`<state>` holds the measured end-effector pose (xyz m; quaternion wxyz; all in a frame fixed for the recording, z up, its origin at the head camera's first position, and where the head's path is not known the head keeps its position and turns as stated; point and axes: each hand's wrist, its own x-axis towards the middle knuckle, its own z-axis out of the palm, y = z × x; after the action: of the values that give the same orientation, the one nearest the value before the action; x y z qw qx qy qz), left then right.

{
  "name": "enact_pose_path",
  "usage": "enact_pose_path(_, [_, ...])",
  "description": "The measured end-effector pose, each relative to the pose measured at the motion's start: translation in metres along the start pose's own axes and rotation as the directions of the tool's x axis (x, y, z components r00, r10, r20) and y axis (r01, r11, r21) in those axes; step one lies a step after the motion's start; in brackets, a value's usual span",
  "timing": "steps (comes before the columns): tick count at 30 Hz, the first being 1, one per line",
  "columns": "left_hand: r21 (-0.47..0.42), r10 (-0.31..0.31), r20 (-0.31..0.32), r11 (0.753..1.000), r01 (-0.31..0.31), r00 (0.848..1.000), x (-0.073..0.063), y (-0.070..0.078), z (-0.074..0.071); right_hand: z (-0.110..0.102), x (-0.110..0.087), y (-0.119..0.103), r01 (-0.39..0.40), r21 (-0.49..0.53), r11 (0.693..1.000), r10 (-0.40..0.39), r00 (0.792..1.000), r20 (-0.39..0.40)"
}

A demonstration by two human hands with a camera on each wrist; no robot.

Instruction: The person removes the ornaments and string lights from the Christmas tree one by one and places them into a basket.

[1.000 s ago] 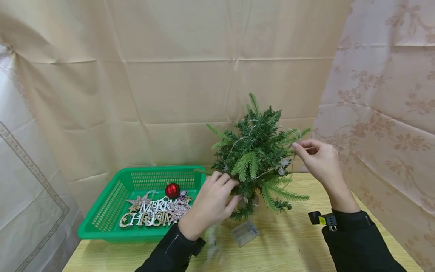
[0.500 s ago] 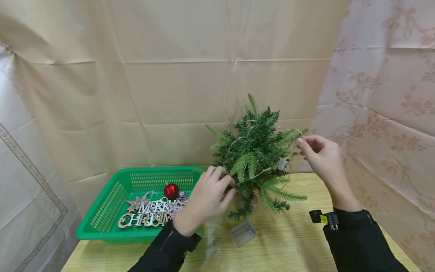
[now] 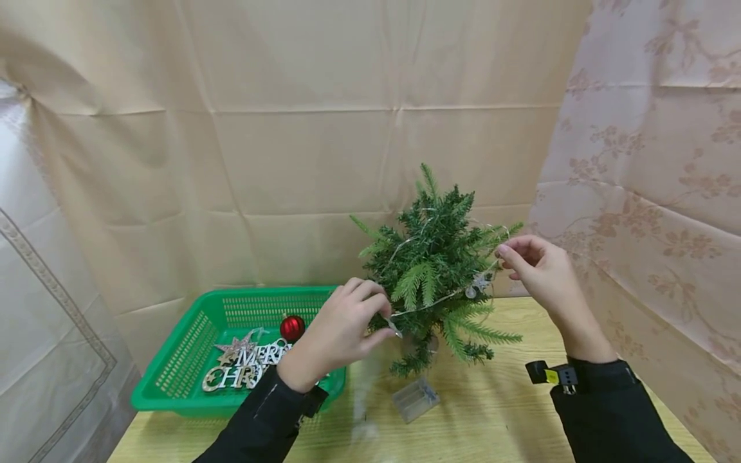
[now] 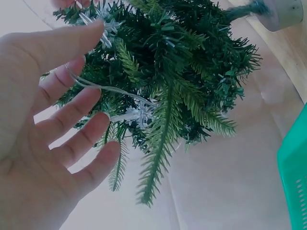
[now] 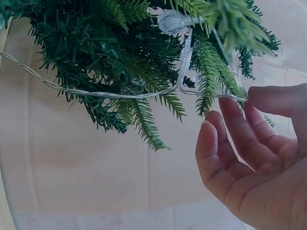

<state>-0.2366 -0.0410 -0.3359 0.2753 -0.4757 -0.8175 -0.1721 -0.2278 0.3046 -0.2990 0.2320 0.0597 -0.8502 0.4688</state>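
A small green Christmas tree (image 3: 428, 270) stands on the table, and a clear string of fairy lights (image 3: 431, 303) runs across its front. My right hand (image 3: 538, 273) is at the tree's right side and pinches the wire between thumb and fingertips; in the right wrist view the twisted wire (image 5: 120, 96) stretches left from that pinch. At the lower left of the tree, my left hand (image 3: 347, 325) holds a clear piece of the light string by thumb and forefinger. Clear star-shaped lights (image 4: 139, 114) show among the branches in the left wrist view.
Left of the tree is a green plastic basket (image 3: 173, 360) with a red bauble (image 3: 292, 328), a glittery star (image 3: 236, 349) and a Merry Christmas sign (image 3: 246, 368). A small clear box (image 3: 415, 400) lies in front of the tree. Curtains hang behind and beside the table.
My left hand has drawn left and slightly down from the branches, and a clear piece now shows at its fingertips. My right hand moved slightly out, then back toward the tree, still pinching the wire.
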Motion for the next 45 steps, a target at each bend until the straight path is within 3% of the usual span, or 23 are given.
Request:
enact_pose_path(5, [-0.023,0.022,-0.005,0.999,-0.022,1.000,0.000,-0.005,-0.002,0.001,0.000,0.001,-0.023,0.087,0.996,0.024,1.000,-0.008])
enact_pose_path(12, [-0.067,0.031,0.013,0.997,-0.030,0.999,0.007,-0.012,-0.010,0.000,0.004,-0.006,-0.016,0.131,0.991,0.023,0.998,-0.053])
enact_pose_path(22, [-0.171,0.058,0.018,0.984,-0.054,0.998,0.015,-0.025,-0.017,-0.003,0.009,-0.015,-0.004,0.192,0.981,0.038,0.984,-0.173])
enact_pose_path(27, [-0.177,0.057,-0.009,0.983,-0.058,0.998,0.015,-0.029,-0.020,-0.004,0.009,-0.019,-0.009,0.229,0.973,0.045,0.987,-0.152])
enact_pose_path(35, [-0.189,0.058,-0.049,0.980,-0.067,0.997,0.015,-0.035,-0.021,-0.001,-0.001,-0.013,-0.045,0.111,0.993,0.052,0.997,-0.060])
enact_pose_path(45, [-0.154,0.047,-0.137,0.986,-0.069,0.989,0.022,-0.042,-0.022,0.002,-0.003,-0.012,-0.074,0.070,0.995,0.078,0.996,-0.051])
